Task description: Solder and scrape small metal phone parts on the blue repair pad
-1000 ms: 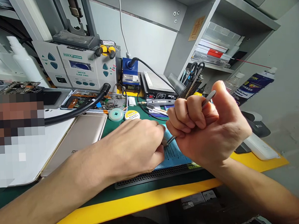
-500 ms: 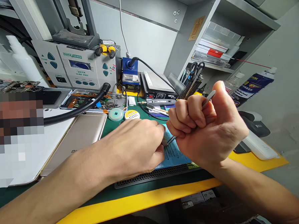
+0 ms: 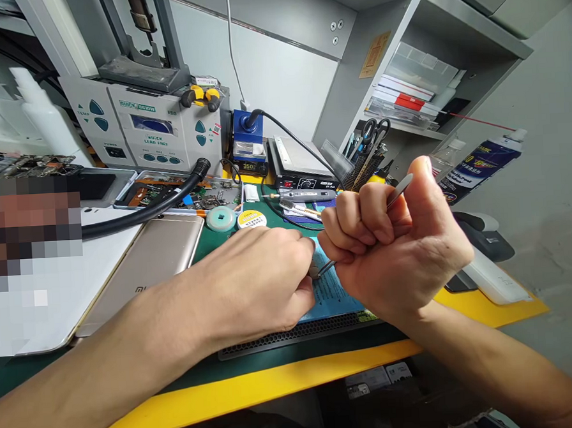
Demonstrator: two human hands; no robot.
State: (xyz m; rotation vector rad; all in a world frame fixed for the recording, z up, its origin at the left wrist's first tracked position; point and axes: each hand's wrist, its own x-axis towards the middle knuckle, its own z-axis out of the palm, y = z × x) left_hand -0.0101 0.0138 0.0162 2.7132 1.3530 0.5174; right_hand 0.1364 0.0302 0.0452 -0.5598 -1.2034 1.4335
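Observation:
My right hand (image 3: pixel 398 253) is wrapped around a pair of metal tweezers (image 3: pixel 328 267), thumb up, with the rounded end showing beside the thumb. The tips point down and left toward my left hand (image 3: pixel 265 282). The fingers of my left hand are closed, knuckles up, in a pinch over the mat. Just at its fingertips shows the edge of something small and greyish, touching or nearly touching the tweezer tips; most of it is hidden by the hand. Beneath both hands lies a blue printed sheet (image 3: pixel 333 301).
A hot-air rework station (image 3: pixel 142 129) stands at the back left, its black hose (image 3: pixel 142 221) crossing a gold phone back (image 3: pixel 140 266). Circuit boards, a blue soldering station (image 3: pixel 248 139), a hotplate (image 3: pixel 302 165), a tool holder (image 3: pixel 367 158) and a spray can (image 3: pixel 480 165) stand around.
Both hands hold nearly the same pose, with the tweezers still at the left fingertips. The whole view has shifted very slightly.

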